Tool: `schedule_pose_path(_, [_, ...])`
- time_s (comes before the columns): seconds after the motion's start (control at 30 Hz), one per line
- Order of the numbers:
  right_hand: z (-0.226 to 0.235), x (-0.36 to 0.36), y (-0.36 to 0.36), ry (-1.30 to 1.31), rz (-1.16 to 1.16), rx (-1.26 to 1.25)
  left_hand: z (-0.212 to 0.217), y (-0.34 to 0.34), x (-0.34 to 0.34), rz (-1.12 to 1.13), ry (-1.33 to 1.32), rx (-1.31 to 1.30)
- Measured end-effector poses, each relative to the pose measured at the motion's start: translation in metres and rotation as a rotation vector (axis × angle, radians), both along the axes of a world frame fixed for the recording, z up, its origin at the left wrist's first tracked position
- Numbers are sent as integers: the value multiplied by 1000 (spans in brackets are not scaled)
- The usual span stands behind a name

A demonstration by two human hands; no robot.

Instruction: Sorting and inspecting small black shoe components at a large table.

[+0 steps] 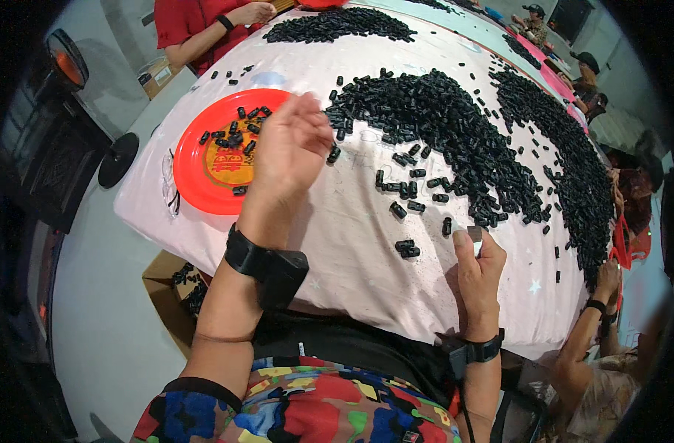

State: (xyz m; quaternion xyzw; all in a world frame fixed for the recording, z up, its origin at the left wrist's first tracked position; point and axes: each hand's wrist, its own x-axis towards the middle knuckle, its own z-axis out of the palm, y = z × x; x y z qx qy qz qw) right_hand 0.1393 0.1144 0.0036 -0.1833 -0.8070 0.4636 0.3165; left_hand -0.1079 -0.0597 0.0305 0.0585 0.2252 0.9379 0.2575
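My left hand [296, 144] hovers with curled fingers between a red round plate [190, 177] and a large heap of small black cylindrical plastic parts [433, 118]. Whatever those fingers may hold is hidden; a black part [334, 154] shows right beside them. Several black parts [220, 139] lie on the plate's yellow printed centre. My right hand [481, 277] is closed, pinching a small flat metal blade [475, 234] between thumb and forefinger. Close to it, a few loose black parts [407, 249] lie on the pale pink cloth [351, 258].
More black heaps [566, 162] spread along the table's right and far sides. A person in a red top [196, 33] is across the table; another person's hand [609, 280] works at the right. An open cardboard box [163, 299] with black parts stands on the floor at the left.
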Motion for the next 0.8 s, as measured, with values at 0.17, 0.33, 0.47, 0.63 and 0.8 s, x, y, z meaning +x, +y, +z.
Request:
schedule_pose_path(0.17, [-1, -3, -1, -28, -31, -24, -6, 36, 59, -388, 848, -443])
schedule_pose_path(0.33, [-3, -1, 3, 21, -6, -13, -10, 38, 93, -661, 1317, -954])
schedule_pose_path(0.47, [-3, -1, 5, -16, -20, -9, -26, 42, 93, -380, 1453, -1032])
schedule_pose_path(0.63, [-3, -2, 5, -10, -24, 48, -41, 56, 84, 121, 1566, -1060])
schedule_pose_path(0.8, [-5, -2, 4, 35, 2, 17, -21, 49, 83, -561, 702, -554])
